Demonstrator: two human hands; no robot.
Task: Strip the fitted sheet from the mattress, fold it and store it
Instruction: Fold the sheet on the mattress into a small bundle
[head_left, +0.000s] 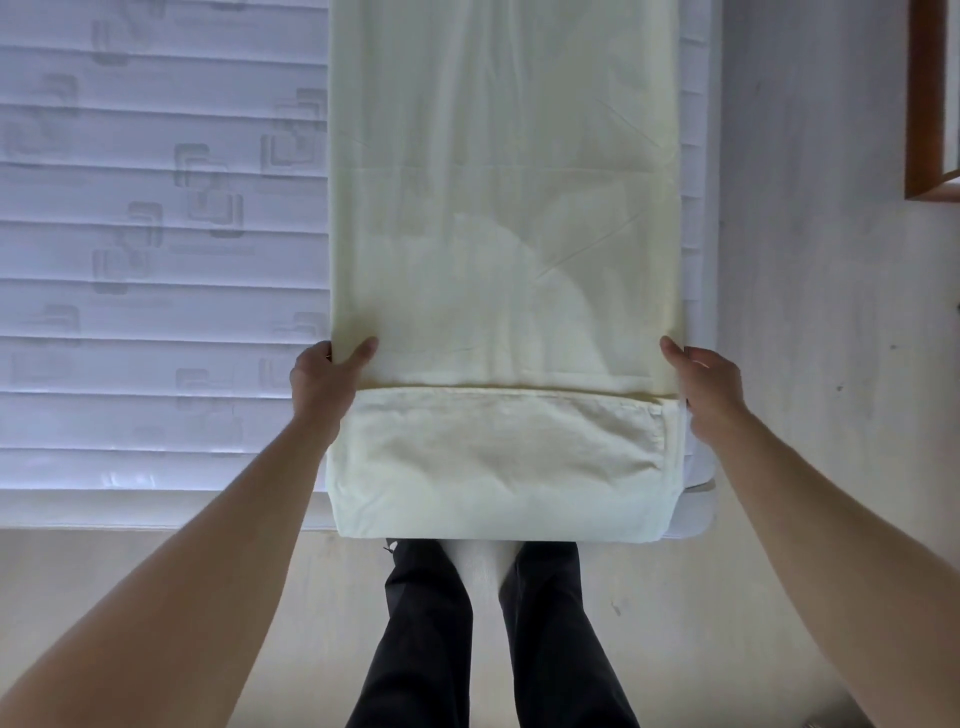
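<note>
A: Both hands on the cloth. The left hand (324, 371) pinches the left edge of the fitted sheet (506, 208), thumb on top, fingers tucked under.

B: And the right hand (704, 379) mirrors it on the right edge, thumb over, fingers hidden beneath. A matched grip, one at each side, which I'd say is there to keep the fold line square.

A: Agreed. The sheet is already off and narrowed into a long pale yellow strip, running from the near end away across the right part of the bare mattress (156, 260).

B: Look at the near end: a doubled panel (498, 462) lies flat below the hands, reaching the mattress's near edge. The crease runs straight between the two grips.

A: So my read is that the folding is well along, working up the strip from the near end. Storing isn't begun.

B: The mattress serves as the folding table, hence the flat lay. The person stands at the near edge, dark trousers (488, 634) below, pale floor (831, 312) to the right.
</note>
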